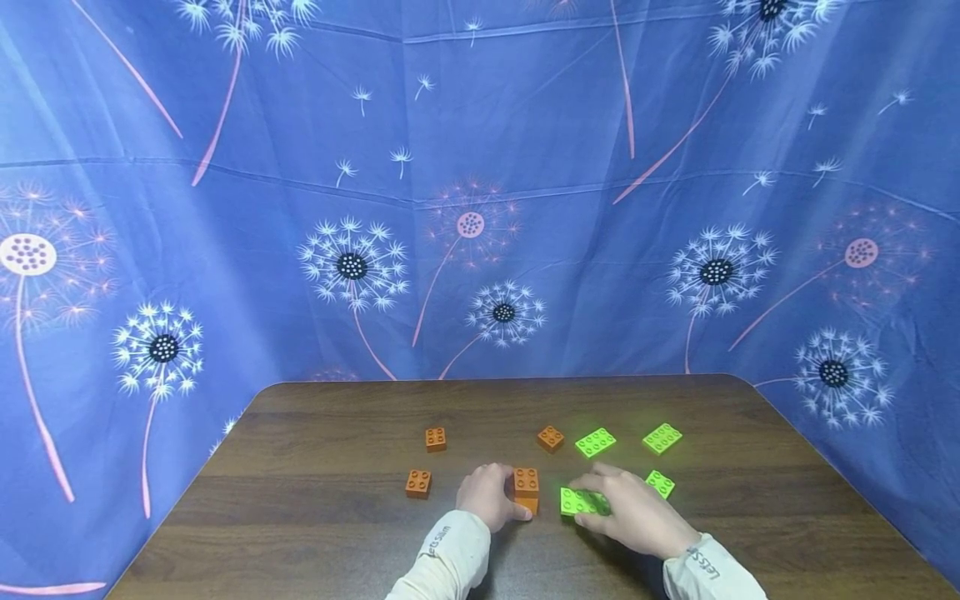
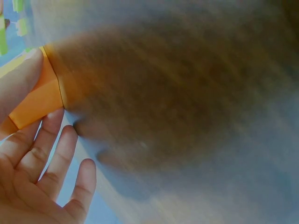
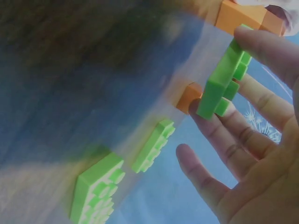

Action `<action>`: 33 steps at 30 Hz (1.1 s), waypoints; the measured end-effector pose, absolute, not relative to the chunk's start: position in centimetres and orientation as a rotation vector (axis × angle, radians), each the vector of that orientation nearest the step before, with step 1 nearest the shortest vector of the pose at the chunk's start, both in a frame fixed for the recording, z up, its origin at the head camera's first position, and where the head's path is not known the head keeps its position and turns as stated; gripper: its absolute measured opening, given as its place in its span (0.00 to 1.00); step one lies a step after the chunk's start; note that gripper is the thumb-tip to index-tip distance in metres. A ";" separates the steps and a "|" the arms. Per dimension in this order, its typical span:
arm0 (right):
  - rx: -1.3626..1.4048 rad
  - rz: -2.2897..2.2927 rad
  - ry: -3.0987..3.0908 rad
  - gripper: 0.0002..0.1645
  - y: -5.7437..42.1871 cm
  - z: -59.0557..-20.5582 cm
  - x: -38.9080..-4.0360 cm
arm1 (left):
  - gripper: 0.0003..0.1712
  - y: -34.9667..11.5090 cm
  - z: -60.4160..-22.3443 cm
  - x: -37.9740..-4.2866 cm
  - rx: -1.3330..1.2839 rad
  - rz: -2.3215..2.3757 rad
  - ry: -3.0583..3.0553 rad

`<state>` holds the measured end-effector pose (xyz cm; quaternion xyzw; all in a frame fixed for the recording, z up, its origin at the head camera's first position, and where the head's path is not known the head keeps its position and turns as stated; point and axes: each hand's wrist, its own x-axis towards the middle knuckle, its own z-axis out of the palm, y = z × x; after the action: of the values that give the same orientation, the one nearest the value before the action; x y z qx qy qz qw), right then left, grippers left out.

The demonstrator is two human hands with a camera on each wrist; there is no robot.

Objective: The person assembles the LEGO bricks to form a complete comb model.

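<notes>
Stack of orange bricks (image 1: pixel 526 485), looks two high, sits in L hand (image 1: pixel 489 497) on near-mid part of brown wood-look table (image 1: pixel 300 533); thumb's on one side, index + middle opp., so it's a partly closed grip, w/ ring + little fingers stretched out loose & apart in L wrist view. R hand (image 1: pixel 630 508) pinches 2x4 green brick (image 1: pixel 577 502) btwn thumb & fingers, also partly closed, little finger extended free of it; studs face up in head view. Held green brick is just R of orange stack, small gap btwn, not joined; can't tell if its underside touches table. Directly behind R hand: another green piece (image 1: pixel 660 484), partly hidden by hand, studs up. Farther back, two more green: mid green brick (image 1: pixel 596 442), beyond the held one, & back-R green brick (image 1: pixel 662 438), both angled. Small orange brick (image 1: pixel 551 438) lies just L of mid green brick, 4 studs up, turned cornerwise. Over on L side, well apart from stack: back-L orange brick (image 1: pixel 436 439) & front-L orange brick (image 1: pixel 418 484), 4 studs each, one roughly behind the other. Both wrists wear pale sleeves (image 1: pixel 450 550) w/ dark lettering. Blue dandelion-print cloth (image 1: pixel 600 333) hangs behind table & along both sides.
</notes>
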<state>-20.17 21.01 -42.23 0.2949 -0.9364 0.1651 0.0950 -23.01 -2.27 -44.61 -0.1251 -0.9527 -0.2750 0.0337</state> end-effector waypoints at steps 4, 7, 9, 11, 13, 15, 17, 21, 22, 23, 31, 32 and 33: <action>0.861 0.503 -2.759 0.22 20.7 -41.6 -20.4 | 0.32 -2.3 -44.7 -23.1 -0.392 -0.841 -2.925; 0.855 0.525 -2.741 0.22 20.4 -41.1 -20.6 | 0.31 -2.3 -44.8 -23.0 -0.400 -0.842 -2.918; 0.860 0.538 -2.724 0.23 20.1 -40.9 -20.7 | 0.31 -2.3 -44.8 -23.1 -0.402 -0.843 -2.916; 0.871 0.554 -2.708 0.23 19.9 -40.6 -20.9 | 0.31 -2.3 -44.9 -23.2 -0.404 -0.842 -2.917; 0.884 0.570 -2.695 0.22 19.6 -40.4 -21.1 | 0.30 -2.3 -44.9 -23.2 -0.407 -0.843 -2.917; 0.894 0.589 -2.684 0.22 19.3 -40.2 -21.2 | 0.30 -2.3 -44.9 -23.2 -0.414 -0.837 -2.916; 0.909 0.603 -2.675 0.22 18.9 -40.0 -21.2 | 0.29 -2.3 -44.9 -23.2 -0.419 -0.844 -2.912; 0.934 0.597 -2.672 0.22 18.2 -39.8 -21.3 | 0.27 -2.3 -44.9 -23.2 -0.434 -0.850 -2.902; 0.941 0.589 -2.672 0.22 18.0 -39.7 -21.3 | 0.26 -2.4 -44.9 -23.2 -0.437 -0.853 -2.901; 0.944 0.583 -2.676 0.22 17.8 -39.7 -21.4 | 0.26 -2.4 -44.9 -23.1 -0.439 -0.853 -2.902; 0.990 0.571 -2.691 0.23 16.8 -39.5 -21.6 | 0.26 -2.3 -44.7 -23.2 -0.429 -0.834 -2.918; 0.998 0.575 -2.694 0.23 16.7 -39.5 -21.6 | 0.25 -2.3 -44.7 -23.1 -0.428 -0.834 -2.920; 1.002 0.576 -2.700 0.23 16.6 -39.5 -21.7 | 0.25 -2.3 -44.7 -23.1 -0.427 -0.837 -2.919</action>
<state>-21.67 16.59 -39.49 0.3393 -0.9146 0.1949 0.1023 -23.14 -2.30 -44.65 -0.1393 -0.9512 -0.2728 0.0375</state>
